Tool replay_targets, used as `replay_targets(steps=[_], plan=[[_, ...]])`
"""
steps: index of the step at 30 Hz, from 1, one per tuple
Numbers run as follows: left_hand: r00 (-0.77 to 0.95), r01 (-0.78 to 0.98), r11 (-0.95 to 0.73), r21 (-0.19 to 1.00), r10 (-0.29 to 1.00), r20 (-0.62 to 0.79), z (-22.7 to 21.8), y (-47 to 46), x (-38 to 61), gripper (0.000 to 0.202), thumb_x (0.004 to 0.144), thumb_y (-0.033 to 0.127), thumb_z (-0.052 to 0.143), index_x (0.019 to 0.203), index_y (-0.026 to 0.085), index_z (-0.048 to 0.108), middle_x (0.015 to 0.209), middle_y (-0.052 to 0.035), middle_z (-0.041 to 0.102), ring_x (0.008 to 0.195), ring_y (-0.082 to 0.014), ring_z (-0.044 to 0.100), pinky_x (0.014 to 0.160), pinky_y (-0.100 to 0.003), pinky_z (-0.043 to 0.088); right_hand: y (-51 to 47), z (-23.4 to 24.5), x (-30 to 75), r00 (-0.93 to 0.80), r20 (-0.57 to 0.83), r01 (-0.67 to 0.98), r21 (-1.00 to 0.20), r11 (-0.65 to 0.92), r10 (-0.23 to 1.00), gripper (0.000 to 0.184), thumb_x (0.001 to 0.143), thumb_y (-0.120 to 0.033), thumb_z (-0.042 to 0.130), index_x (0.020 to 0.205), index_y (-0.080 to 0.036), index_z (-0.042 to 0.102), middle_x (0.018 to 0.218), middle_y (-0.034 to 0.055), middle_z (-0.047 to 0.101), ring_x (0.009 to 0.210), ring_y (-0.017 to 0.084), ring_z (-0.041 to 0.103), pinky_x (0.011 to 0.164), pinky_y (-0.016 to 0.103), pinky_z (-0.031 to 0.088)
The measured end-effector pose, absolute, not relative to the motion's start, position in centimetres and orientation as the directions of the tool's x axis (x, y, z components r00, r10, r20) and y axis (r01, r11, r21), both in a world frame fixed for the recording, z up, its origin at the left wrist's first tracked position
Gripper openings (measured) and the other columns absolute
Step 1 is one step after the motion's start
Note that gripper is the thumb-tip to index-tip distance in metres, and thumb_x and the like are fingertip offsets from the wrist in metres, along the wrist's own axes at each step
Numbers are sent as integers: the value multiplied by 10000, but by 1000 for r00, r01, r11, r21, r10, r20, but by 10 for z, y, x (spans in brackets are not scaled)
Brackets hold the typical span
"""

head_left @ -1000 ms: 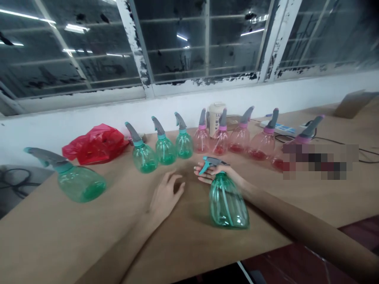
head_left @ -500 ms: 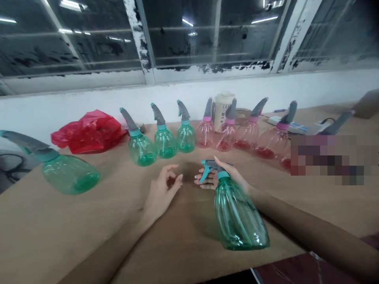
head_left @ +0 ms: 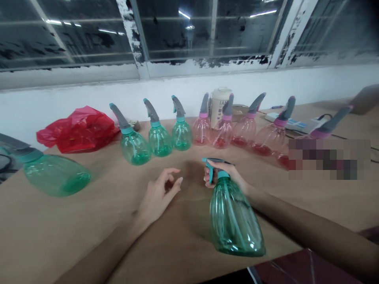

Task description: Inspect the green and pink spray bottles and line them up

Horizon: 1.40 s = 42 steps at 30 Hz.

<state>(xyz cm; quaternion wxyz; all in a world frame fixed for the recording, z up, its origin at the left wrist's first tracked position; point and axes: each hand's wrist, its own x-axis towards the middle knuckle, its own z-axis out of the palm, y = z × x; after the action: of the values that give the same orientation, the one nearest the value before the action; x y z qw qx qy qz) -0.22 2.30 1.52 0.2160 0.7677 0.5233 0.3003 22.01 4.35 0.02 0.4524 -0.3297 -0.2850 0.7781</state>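
Observation:
My right hand [head_left: 226, 173] is wrapped round the grey head of a green spray bottle [head_left: 233, 217], with fingers curled at the teal trigger [head_left: 211, 173]. The bottle leans, its nozzle pointing left and its base toward me at the table's front edge. A dip tube shows through the clear ribbed body. To its left, my left hand [head_left: 160, 193] is held over the table, empty, fingers bent with a gap between thumb and forefinger. Beyond it stand several other green spray bottles [head_left: 134, 148], and one more green spray bottle [head_left: 56, 173] is at the far left.
Several pink spray bottles [head_left: 244, 130] stand in a row at the back right. Behind them are a cream canister [head_left: 219, 104] and a power strip [head_left: 288, 122]. A red plastic bag [head_left: 79, 130] lies at the back left by the white wall. A blurred patch hides part of the right side.
My right fingers have closed in round the trigger; before, they were spread out past it. My left hand keeps the same pose. The whole view has shifted slightly.

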Motion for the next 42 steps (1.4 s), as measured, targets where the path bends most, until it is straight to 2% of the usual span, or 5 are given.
replay_targets(steps=[7, 18, 25, 32, 42], plan=[[277, 685, -351, 639, 936, 218, 16, 23, -2, 251, 879, 409, 448, 1066, 246, 487, 671, 54, 566, 622, -136, 567, 608, -257, 417, 46, 3, 223, -592, -196, -412, -760, -503, 782, 354, 849, -460, 498, 850, -130, 626, 840, 89, 673, 843, 193, 658, 808, 326, 486], [300, 751, -388, 535, 921, 247, 18, 22, -1, 241, 881, 400, 428, 1025, 226, 512, 608, 78, 373, 518, -98, 421, 534, -224, 345, 48, 0, 223, -597, -161, -525, -662, -535, 786, 402, 868, -445, 478, 980, -90, 630, 957, 138, 674, 958, 227, 638, 960, 408, 422], [307, 753, -385, 533, 923, 234, 17, 22, 0, 236, 888, 401, 427, 1032, 230, 502, 622, 78, 393, 521, -99, 435, 539, -232, 342, 48, -1, 222, -564, -173, -580, -614, -536, 807, 340, 841, -432, 535, 913, -116, 637, 838, 102, 679, 887, 214, 650, 890, 402, 472], [304, 750, -383, 539, 924, 233, 17, 21, 0, 225, 883, 396, 437, 1019, 230, 506, 625, 77, 401, 519, -97, 441, 544, -233, 345, 44, -1, 224, -372, -204, -598, -694, -402, 905, 107, 746, -248, 655, 731, -149, 617, 637, 6, 616, 607, 136, 617, 605, 280, 518], [318, 749, -388, 537, 922, 222, 15, 22, -1, 231, 887, 401, 429, 1029, 233, 500, 627, 76, 420, 527, -99, 454, 557, -238, 358, 51, 0, 224, -477, -167, -616, -637, -464, 863, 317, 844, -414, 533, 865, -112, 630, 848, 112, 689, 854, 219, 665, 924, 426, 450]])
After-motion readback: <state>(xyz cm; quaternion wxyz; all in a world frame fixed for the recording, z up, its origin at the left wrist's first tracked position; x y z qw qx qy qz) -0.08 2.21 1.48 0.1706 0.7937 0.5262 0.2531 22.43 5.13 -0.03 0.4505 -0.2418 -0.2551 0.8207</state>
